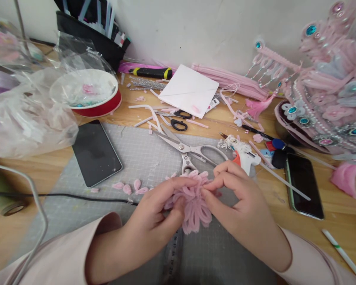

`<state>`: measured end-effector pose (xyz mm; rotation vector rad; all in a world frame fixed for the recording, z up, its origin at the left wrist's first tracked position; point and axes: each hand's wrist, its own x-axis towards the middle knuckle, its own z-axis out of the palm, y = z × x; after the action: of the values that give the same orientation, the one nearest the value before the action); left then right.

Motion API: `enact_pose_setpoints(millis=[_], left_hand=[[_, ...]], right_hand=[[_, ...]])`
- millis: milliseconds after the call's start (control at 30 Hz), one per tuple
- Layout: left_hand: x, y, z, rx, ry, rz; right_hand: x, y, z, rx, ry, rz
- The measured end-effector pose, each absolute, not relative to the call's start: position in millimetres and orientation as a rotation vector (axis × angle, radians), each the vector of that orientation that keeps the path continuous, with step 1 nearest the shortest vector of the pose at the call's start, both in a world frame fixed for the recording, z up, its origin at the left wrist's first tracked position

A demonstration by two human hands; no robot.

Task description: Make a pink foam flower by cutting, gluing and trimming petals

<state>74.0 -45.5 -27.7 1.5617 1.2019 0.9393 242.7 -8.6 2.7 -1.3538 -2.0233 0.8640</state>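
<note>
A pink fuzzy flower (196, 215) with looped petals is held up over the grey cutting mat (86, 233). My left hand (163, 209) grips its left side between thumb and fingers. On the other side, my right hand (235, 190) pinches a petal near the flower's middle with thumb and index finger; what lies right between those tips is hidden. Just beyond the flower lie large silver scissors (182, 147), blades spread. Several loose pink petals (127, 189) rest on the mat left of my hands. A white glue gun (243, 154) lies behind my right hand.
Phones flank the mat, one at left (97, 154), one at right (305, 186). A red-rimmed bowl (117, 101), plastic bag (32, 122) and black pouch (89, 37) stand back left. A beaded pink headdress (329, 87) fills the right. A black cable (77, 195) crosses the mat.
</note>
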Motion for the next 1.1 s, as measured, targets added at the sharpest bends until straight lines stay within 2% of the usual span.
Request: enact_pose_setpoints(millis=[567,800,1100], left_hand=[[76,-41,-23,1.503,1.275,0.944],[75,-39,-18,1.496,1.316,0.902],[71,-39,-17,1.470,1.308,1.030]], right_hand=[[247,-7,5,-1.389,-2.105,0.898],[254,-1,14,-1.338,-2.081,0.786],[259,0,16,-1.303,-2.044,0.632]])
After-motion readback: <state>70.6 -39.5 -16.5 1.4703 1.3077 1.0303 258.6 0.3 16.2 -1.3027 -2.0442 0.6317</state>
